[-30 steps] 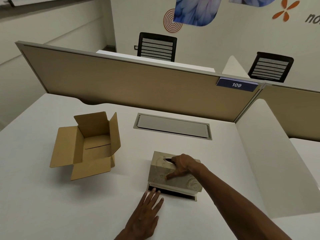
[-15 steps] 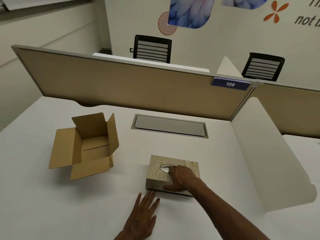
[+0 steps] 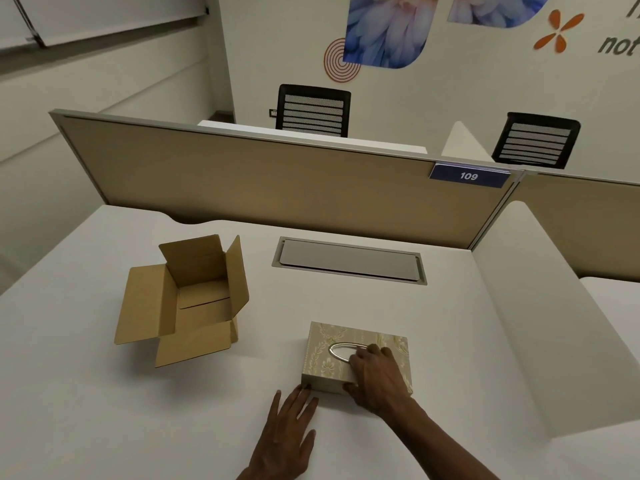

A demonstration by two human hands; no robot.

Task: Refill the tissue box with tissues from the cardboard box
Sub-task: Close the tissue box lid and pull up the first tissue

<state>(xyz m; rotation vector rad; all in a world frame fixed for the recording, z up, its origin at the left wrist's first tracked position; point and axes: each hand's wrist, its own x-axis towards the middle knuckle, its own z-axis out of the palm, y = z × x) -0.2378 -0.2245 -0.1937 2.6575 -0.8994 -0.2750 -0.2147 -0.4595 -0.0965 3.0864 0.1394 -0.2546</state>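
A beige patterned tissue box (image 3: 332, 355) with a silver oval slot lies flat on the white desk (image 3: 104, 410). My right hand (image 3: 375, 377) rests on its top, fingers over the right part of the slot and thumb on the near side, gripping the cover. My left hand (image 3: 287, 434) lies flat on the desk, fingers spread, fingertips touching the box's near left corner. The brown cardboard box (image 3: 194, 299) stands open to the left; its inside looks bare, with no tissues visible.
A grey cable hatch (image 3: 349, 260) is set in the desk behind the tissue box. A tan partition (image 3: 277, 181) with a "109" tag closes the back. A white divider (image 3: 540, 317) bounds the right side. Two black chairs stand beyond.
The tissue box cover, tilted up a second ago with a dark gap at its base, has come down flat under my right hand. My left hand stayed on the desk beside it.
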